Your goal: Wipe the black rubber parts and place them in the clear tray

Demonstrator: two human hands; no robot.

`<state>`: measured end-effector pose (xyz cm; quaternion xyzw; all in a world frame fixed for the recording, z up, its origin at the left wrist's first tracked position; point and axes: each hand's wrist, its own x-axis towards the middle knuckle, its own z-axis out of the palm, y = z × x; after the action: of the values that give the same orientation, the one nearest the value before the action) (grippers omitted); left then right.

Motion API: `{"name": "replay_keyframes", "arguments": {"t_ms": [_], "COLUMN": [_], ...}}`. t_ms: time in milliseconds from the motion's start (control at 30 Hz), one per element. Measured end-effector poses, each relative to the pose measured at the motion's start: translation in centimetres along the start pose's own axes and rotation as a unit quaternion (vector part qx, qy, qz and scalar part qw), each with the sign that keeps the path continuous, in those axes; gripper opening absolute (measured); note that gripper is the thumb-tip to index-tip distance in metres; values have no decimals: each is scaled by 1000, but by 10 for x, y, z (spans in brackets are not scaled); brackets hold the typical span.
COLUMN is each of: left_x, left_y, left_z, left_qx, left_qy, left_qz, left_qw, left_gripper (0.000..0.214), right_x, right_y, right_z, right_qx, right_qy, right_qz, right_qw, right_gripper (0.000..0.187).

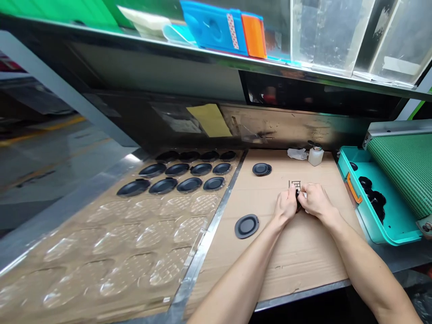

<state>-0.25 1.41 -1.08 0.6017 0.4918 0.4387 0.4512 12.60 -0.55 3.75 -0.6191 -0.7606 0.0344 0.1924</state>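
My left hand (286, 203) is closed round the left edge of a dark, shiny black disc (298, 202), tilted up on edge above the cardboard. Against its right side, my right hand (315, 200) is closed too, with curled fingers pressed to the disc. A small whitish bit shows at the right fingertips; I cannot tell what it is. Most of the disc is hidden by my hands. To the left of my forearm, a flat black disc with a rim (247, 226) lies on the cardboard. Farther back lies a small stack of similar discs (262, 169).
Clear plastic tray (111, 238) at left carries several black discs (163, 185) in its back rows. A white pump bottle (316, 155) and crumpled white tissue (297, 154) stand behind my hands. At right, a teal bin (401, 236) with black parts sits beside a green conveyor belt (405, 157).
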Motion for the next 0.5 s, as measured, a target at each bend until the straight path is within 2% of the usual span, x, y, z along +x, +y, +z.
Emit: {"name": "replay_keyframes", "arguments": {"t_ms": [133,200,333,400,500], "left_x": [-1,-1,2,4,8], "left_y": [-2,-4,1,9,22], "left_z": [0,1,3,-1,-13], "left_qx": [-14,-37,-149,-259,-447], "left_qy": [10,2,-3,26,32], "left_qz": [-5,-18,-90,-140,-205], "left_qw": [1000,999,985,955,870], "left_gripper": [63,61,54,52,54], "right_x": [-1,-1,-1,-2,-3], "right_y": [0,0,5,12,27], "right_z": [0,1,-3,-8,-20], "right_qx": [25,29,58,69,21], "right_qy": [30,32,10,21,43], "right_qz": [-24,-12,16,20,80], "right_qw": [999,999,998,997,996], "right_gripper": [16,16,16,18,23]}}
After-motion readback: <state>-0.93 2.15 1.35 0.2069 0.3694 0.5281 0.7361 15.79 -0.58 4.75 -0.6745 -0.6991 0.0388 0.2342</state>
